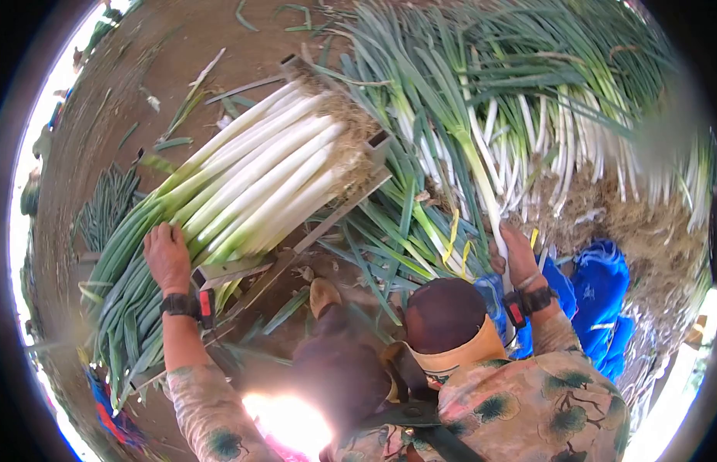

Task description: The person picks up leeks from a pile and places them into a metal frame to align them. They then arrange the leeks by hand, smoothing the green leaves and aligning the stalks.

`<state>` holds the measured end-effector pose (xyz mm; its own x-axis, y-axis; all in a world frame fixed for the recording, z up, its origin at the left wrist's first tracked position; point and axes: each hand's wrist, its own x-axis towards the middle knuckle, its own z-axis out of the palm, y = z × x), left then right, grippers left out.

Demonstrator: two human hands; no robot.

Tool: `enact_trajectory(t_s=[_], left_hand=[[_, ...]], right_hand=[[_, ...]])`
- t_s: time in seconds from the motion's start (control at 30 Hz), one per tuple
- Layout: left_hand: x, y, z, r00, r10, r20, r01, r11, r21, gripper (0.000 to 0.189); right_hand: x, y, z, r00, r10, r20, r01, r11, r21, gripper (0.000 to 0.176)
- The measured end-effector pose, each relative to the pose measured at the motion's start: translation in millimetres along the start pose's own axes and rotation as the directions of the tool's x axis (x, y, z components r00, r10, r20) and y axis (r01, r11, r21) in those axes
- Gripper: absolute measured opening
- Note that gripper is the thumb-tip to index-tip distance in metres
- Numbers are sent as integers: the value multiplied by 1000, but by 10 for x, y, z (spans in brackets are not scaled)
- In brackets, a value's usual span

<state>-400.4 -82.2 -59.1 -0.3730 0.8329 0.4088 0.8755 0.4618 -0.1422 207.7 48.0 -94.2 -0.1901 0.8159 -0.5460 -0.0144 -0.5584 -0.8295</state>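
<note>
A thick bundle of long green onions (pixel 258 173) lies in a metal frame (pixel 343 200), white shanks and roots toward the upper right and green leaves toward the lower left. My left hand (pixel 167 258) is on the bundle where white turns to green, its fingers curled over the leaves. In my right hand (pixel 520 252) is a single green onion (pixel 482 173), gripped near its root end, which is partly hidden by the palm. Its leaves reach up over the pile of green onions (pixel 562 142). Each wrist wears a dark band with a red and black device.
Soil-covered roots (pixel 628 223) edge the pile at right. Blue cloth (pixel 601 285) lies beside my right forearm. Loose leaves (pixel 285 312) are scattered on the brown ground (pixel 181 46). Another small heap of green onions (pixel 108 204) sits at far left. My knees (pixel 447 316) are close below.
</note>
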Motion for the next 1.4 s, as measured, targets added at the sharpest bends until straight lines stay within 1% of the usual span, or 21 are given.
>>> enact_trajectory(t_s=[0.1,0.13,0.17,0.27,0.37,0.43,0.5,0.57,0.63,0.7,0.8,0.9,1.0,1.13,1.17,1.23,1.27,1.3,1.33,1.37,1.4], left_hand=[[-19,43,-21,997,-3,-76,2,1000,-17,19],[-29,64,-29,994,-25,-105,24,1000,-5,17],[-26,66,-54,995,-46,-86,45,999,-15,14],[-69,94,-166,988,-4,-156,-8,997,-77,13],[-87,108,-195,977,9,-215,-40,990,-139,13],[-100,135,-249,983,-18,-185,-10,989,-149,13],[-105,141,-259,979,-22,-204,-10,989,-151,13],[-111,132,-249,969,-10,-248,-29,988,-153,12],[-108,143,-263,962,-4,-271,-37,988,-147,12],[-119,166,-270,965,-10,-264,-28,990,-140,13],[-142,170,-229,968,-11,-249,-14,995,-100,10],[-155,169,-200,966,-4,-258,-28,992,-122,8],[-204,134,-163,969,22,-247,-49,994,-102,13],[-182,150,-114,908,69,-413,-69,997,14,32],[-135,142,-96,930,78,-358,-61,996,58,32],[-47,129,-49,964,91,-248,-57,988,144,33],[-78,76,8,994,42,-102,-32,995,92,32],[-89,52,13,999,-9,-32,11,999,45,28],[-98,23,20,1000,-29,-4,29,1000,10,25],[-96,9,29,998,-51,27,52,998,-21,22],[-82,-7,46,998,-49,30,49,999,-15,21]], right_hand=[[-143,-196,368,991,-123,52,126,990,-65,39],[-167,-295,527,993,-115,23,117,986,-121,41],[-180,-397,729,985,-161,70,170,972,-160,41],[-287,-725,1372,946,-263,192,304,923,-235,40],[-170,-918,1945,853,-380,356,496,804,-329,36],[-124,-1038,2466,650,-570,503,760,475,-443,35],[23,-1008,3020,302,-747,592,947,165,-274,36],[123,-977,3619,128,-771,624,975,-19,-223,34],[370,-850,4167,36,-732,681,975,-124,-185,29],[374,-777,4522,205,-640,740,924,-122,-361,27],[601,-584,4759,113,-620,777,906,-257,-337,23],[877,-514,4711,54,-622,782,921,-271,-279,24],[1138,-474,4386,198,-526,827,915,-205,-349,27],[1320,-497,4157,357,-403,843,894,-115,-434,33],[1334,-529,4197,400,-362,842,885,-87,-458,34],[1327,-594,4243,453,-282,846,855,-133,-502,34],[1302,-637,4254,486,-225,845,843,-136,-521,35],[1426,-535,4266,389,-344,855,889,-105,-447,33],[1388,-562,4154,345,-465,815,931,60,-360,30],[1329,-650,4040,311,-581,752,950,205,-235,28],[1326,-762,3853,312,-643,699,949,246,-197,26]])
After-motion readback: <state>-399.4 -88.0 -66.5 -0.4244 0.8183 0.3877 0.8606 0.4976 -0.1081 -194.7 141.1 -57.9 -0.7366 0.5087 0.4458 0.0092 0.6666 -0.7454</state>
